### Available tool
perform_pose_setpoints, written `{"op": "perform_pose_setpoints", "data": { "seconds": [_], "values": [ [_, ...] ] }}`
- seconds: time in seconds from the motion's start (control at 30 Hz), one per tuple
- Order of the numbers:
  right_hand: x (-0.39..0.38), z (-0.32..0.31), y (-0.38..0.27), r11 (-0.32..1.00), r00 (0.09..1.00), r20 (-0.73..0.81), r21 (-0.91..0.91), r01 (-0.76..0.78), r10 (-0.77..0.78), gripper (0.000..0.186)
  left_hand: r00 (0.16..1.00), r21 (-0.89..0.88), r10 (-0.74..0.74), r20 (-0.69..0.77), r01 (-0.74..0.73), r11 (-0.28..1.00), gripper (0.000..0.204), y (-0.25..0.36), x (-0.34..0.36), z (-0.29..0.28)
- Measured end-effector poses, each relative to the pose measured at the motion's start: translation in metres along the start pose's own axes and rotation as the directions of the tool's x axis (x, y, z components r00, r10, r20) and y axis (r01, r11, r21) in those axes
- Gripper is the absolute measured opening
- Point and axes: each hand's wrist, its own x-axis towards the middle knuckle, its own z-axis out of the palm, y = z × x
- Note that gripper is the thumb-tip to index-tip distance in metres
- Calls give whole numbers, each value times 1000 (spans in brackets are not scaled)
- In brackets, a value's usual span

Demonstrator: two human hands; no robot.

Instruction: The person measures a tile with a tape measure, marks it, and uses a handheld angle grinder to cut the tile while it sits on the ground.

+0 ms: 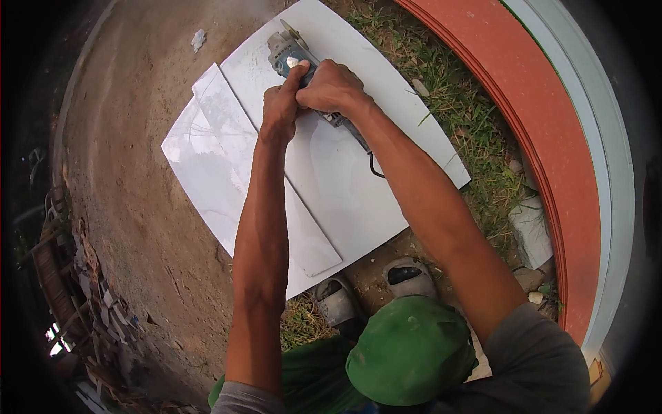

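An angle grinder (288,56), blue-green and grey, is held in both my hands over a large white panel (352,172). My left hand (281,107) closes round the near side of its body, thumb along the top. My right hand (332,86) wraps the body from the right, beside the left. At the far end, the thin disc (292,32) stands edge-on near the panel's far edge; whether it touches the panel I cannot tell. A black cord (374,165) trails from the rear of the tool. A narrower white strip (238,138) lies along the panel's left part.
Bare dirt ground (131,159) spreads to the left. Grass (476,131) and a white stone block (529,231) lie on the right, beside a curved-looking red ledge (552,131). Grey sandals (408,276) stand at the panel's near edge. Piled debris (103,303) sits at lower left.
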Motion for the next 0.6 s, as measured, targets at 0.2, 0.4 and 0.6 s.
{"op": "perform_pose_setpoints", "data": {
  "seconds": [0.2, 0.4, 0.6],
  "values": [
    [14, -2, -6, 1000, 1000, 8, 21, -3, 2, 48, 1000, 4, 6, 18, -6, 1000, 74, 5, 16, -5],
    [23, -2, -18, 1000, 999, 32, 2, 12, -12, 44, 1000, 22, -6, 21, 6, 1000, 75, 9, 34, -17],
    [39, -2, -21, 1000, 1000, 17, -4, 18, -18, 43, 999, 50, 5, 42, -7, 999, 77, 17, 48, -21]
  ]
}}
